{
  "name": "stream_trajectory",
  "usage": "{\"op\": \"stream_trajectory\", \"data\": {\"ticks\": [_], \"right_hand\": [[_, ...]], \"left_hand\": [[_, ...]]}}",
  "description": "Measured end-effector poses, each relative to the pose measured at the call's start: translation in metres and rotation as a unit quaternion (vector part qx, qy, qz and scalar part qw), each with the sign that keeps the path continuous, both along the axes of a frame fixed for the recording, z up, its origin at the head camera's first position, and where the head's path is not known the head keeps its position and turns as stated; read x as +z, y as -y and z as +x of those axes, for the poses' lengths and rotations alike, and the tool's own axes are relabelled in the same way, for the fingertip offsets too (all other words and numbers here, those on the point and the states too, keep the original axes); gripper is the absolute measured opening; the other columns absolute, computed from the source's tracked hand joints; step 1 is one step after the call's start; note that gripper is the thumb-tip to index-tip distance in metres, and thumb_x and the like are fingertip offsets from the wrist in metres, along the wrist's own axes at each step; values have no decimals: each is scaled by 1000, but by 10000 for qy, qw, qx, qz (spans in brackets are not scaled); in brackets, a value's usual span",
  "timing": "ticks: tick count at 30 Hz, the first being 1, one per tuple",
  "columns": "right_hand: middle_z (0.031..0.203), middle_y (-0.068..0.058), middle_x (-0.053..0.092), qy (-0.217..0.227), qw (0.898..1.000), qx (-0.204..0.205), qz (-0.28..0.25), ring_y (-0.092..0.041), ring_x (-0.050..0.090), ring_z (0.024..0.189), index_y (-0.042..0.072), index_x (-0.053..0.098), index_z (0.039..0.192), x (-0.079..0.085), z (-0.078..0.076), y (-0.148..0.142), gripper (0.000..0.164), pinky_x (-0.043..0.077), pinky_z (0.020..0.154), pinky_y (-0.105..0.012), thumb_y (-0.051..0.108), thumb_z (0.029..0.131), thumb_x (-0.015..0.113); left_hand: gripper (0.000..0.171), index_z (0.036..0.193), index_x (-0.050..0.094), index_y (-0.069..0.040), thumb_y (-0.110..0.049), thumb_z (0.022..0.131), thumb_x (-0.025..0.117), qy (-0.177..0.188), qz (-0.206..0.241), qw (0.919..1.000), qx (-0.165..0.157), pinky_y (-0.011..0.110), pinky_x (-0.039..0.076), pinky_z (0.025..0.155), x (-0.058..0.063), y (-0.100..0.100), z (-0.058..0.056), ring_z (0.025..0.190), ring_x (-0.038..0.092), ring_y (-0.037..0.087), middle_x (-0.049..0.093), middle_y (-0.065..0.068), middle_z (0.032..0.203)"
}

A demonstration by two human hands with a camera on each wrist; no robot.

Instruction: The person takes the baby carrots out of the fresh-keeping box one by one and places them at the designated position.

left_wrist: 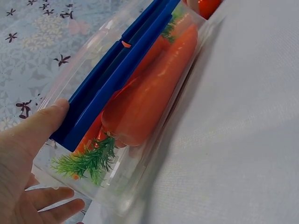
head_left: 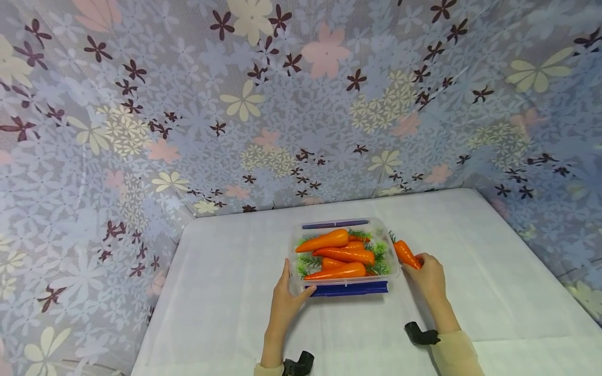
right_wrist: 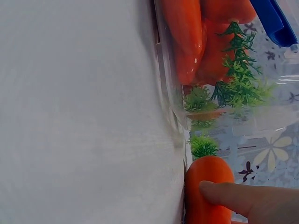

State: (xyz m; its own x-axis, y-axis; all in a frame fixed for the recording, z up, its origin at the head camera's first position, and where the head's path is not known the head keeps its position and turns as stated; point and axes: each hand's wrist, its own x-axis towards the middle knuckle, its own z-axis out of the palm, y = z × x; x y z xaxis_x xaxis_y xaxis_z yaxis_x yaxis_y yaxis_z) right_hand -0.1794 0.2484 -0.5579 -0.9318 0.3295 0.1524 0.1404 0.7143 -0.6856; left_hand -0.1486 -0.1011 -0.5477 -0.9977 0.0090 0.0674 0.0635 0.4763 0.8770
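A clear plastic container (head_left: 345, 279) full of orange carrots (head_left: 345, 255) with green leafy tops stands on the white-covered table. At its near left corner is my left hand (head_left: 285, 303), index finger straight along the side wall. The left thumb touches the blue latch (left_wrist: 112, 79) on the near side. Just right of the container, my right hand (head_left: 429, 277) grips a single carrot (head_left: 405, 254) by its near end, its leafy end pointing away. In the right wrist view the thumb (right_wrist: 219, 191) presses on that carrot; the other fingers are mostly hidden.
Another blue latch strip (head_left: 335, 224) runs along the container's far side. The white tablecloth (head_left: 226, 277) reaches back to a wall hung with flowered fabric (head_left: 301, 104). Black wrist cameras (head_left: 420, 334) sit on both wrists.
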Motion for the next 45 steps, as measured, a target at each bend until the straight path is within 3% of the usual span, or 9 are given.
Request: {"op": "stream_trajectory", "data": {"ticks": [11,18,31,39,45], "right_hand": [[91,-30,63,292,9995,107,94,-35,60,78,-14,60,105,1,0,-2,43,45,66,-40,18,79,74],[98,-32,61,458,9979,386,244,-38,59,82,-16,53,118,9,2,-5,56,48,71,-47,22,82,72],[104,-36,60,171,9964,738,385,-47,58,95,-16,52,121,40,-1,-11,51,48,80,-56,19,87,67],[104,-35,59,-201,9969,726,214,-45,58,93,-14,54,119,59,-7,-6,46,48,78,-55,19,89,66],[105,-33,60,-503,9952,798,260,-46,58,96,-13,54,121,74,-10,3,44,48,82,-56,17,89,64]], "left_hand": [[101,153,20,-9,-47,77,75,-30,-3,10000,22,54,33,110,-2,0,0,134,42,38,40,23,147],[101,153,21,-9,-48,77,75,-66,-72,9999,45,55,34,109,-4,0,-1,132,44,38,43,24,145],[101,152,21,-5,-45,77,76,-354,-153,9993,15,55,37,107,-6,1,-2,130,47,39,45,26,142],[101,152,21,-9,-47,77,76,-146,-79,9999,32,54,35,110,-5,1,-4,132,45,37,45,24,144],[101,152,21,-8,-45,76,77,-206,-52,9998,5,54,35,109,-5,0,-3,131,46,37,46,24,143]]}}
